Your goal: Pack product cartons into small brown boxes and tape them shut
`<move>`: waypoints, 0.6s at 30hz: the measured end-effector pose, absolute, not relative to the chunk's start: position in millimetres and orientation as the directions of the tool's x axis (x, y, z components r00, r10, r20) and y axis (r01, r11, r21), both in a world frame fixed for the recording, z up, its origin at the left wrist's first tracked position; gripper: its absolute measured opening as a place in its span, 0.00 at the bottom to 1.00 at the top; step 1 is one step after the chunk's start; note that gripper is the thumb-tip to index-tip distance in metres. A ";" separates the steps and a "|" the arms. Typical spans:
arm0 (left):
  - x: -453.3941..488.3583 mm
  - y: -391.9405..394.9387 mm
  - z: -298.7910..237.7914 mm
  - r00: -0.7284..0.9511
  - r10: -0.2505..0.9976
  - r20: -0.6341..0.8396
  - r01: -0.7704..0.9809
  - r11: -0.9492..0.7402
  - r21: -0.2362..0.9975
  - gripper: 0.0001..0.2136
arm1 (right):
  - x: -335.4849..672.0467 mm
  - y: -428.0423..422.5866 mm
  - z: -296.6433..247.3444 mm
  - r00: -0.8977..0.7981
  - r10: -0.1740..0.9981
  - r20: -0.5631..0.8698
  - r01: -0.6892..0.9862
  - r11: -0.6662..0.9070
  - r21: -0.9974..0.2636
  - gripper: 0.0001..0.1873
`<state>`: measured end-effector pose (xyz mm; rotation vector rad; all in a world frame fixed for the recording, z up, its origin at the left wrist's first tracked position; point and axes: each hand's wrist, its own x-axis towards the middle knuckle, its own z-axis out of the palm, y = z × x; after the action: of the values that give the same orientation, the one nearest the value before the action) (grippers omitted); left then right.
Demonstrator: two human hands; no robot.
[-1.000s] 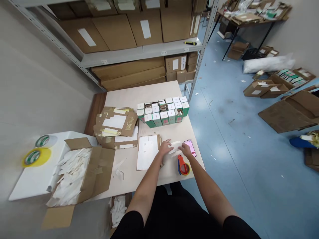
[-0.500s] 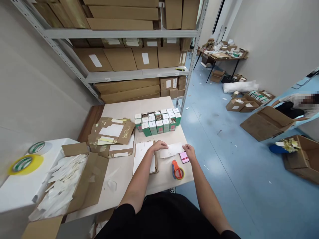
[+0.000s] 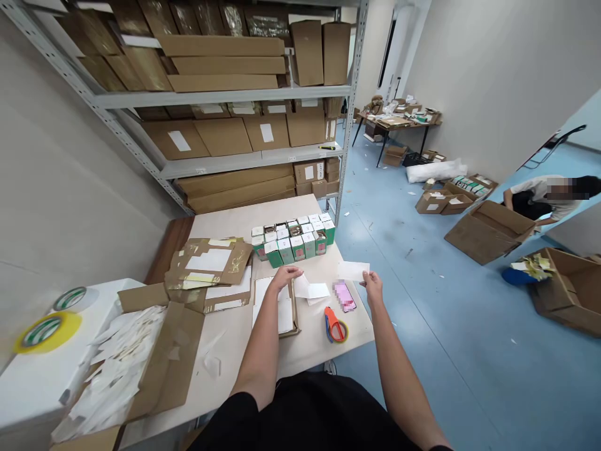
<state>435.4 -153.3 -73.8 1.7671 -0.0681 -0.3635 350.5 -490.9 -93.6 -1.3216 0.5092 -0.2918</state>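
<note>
My right hand (image 3: 372,286) pinches a white slip (image 3: 352,270) between thumb and fingers at its near right corner; the slip extends toward ten o'clock of that hand, in view across the right edge of the table (image 3: 314,347). It is thin, plain and roughly rectangular, wider than deep, its surface fairly flat (any print on it is too small to read). My left hand (image 3: 288,274) has its fingers drawn together beside the upper edge of some white papers (image 3: 319,291); whether they grip these I cannot tell. The papers, creased and overlapping at angles, sit at four o'clock of that hand. A flat carton (image 3: 297,330) with a white-covered top is at six o'clock, partly beneath my forearm. Green-and-white boxes (image 3: 299,248) stand in rows at twelve o'clock. A phone (image 3: 345,297), its screen pink, lies at eight o'clock of my right hand, an orange-and-blue tape dispenser (image 3: 331,318) at seven.
</note>
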 end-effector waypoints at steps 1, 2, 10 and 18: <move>434.7 -158.2 -74.4 0.955 -0.226 -0.190 0.139 -0.223 0.965 0.21 | 349.2 -489.1 -90.2 0.874 -0.447 -0.189 -0.077 0.257 -0.963 0.21; 433.8 -166.8 -76.4 0.960 -0.217 -0.179 0.131 -0.218 0.967 0.21 | 348.0 -483.2 -87.0 0.893 -0.408 -0.191 -0.075 0.283 -0.956 0.21; 405.1 -199.0 -98.7 0.986 -0.108 -0.130 0.080 -0.379 0.922 0.22 | 343.6 -402.4 -67.5 0.959 -0.218 -0.179 -0.114 0.282 -0.953 0.17; 346.6 -99.3 -54.7 0.931 -0.292 -0.217 0.151 -0.233 0.961 0.24 | 351.1 -328.2 -35.2 0.998 -0.016 -0.062 -0.059 0.128 -0.990 0.30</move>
<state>346.6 -99.3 -54.7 1.7598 -0.1062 -0.4129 351.1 -328.2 -35.2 -1.4423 0.0622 0.0317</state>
